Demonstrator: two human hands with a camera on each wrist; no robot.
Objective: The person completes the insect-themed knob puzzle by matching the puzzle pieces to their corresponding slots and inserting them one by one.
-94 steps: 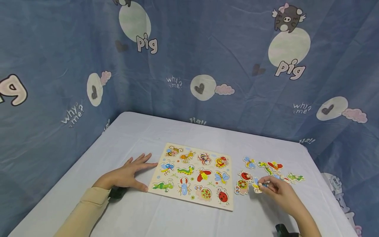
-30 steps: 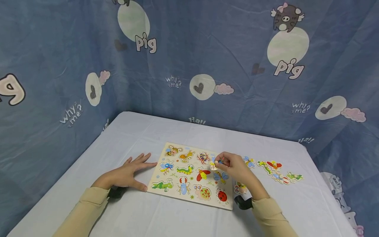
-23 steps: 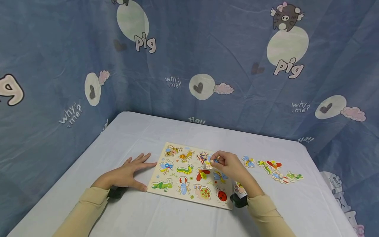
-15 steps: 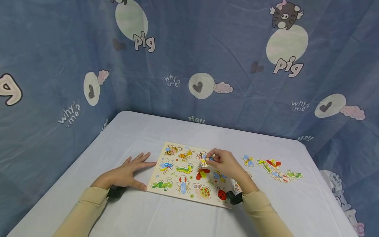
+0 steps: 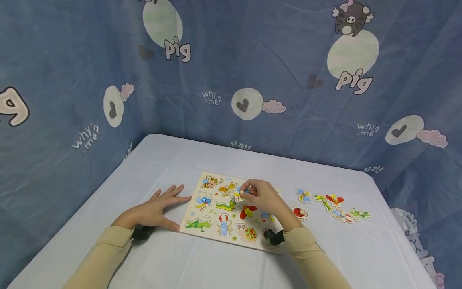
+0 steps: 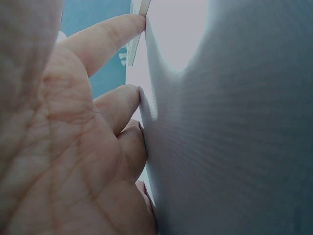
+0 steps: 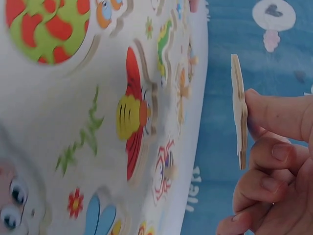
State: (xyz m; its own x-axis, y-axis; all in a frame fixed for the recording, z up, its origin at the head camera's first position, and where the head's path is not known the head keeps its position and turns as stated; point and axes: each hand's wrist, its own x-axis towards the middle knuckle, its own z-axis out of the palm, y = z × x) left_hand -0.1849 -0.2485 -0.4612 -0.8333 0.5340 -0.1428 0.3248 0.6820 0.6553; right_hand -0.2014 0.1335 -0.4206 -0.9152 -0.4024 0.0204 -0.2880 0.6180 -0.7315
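Observation:
My right hand (image 5: 265, 198) pinches a blue-and-yellow winged insect puzzle piece (image 5: 237, 195) by its knob, above the upper middle of the wooden insect puzzle board (image 5: 202, 234). In the right wrist view the piece (image 7: 239, 112) appears edge-on, apart from the board, with thumb and fingertips behind it. Wooden knobs stand on a few top-row insects, such as the spider (image 7: 166, 172). With fingers spread, my left hand (image 5: 155, 210) rests on the table; its thumb and index fingertip touch the board's left edge. My right hand and forearm hide part of the board's right side.
Right of the board lie loose pieces: a ladybug (image 5: 299, 212), a blue-winged bee (image 5: 304, 195), a caterpillar (image 5: 322, 202), a red-winged insect (image 5: 334, 199), a stag beetle (image 5: 341, 215) and a grasshopper (image 5: 359, 214). A blue printed curtain (image 5: 202, 132) surrounds the white-covered table (image 5: 173, 160).
My right hand picked up the blue-and-yellow insect piece from the right-hand group and carried it left over the board, past the spider. My left hand stayed at the board's edge.

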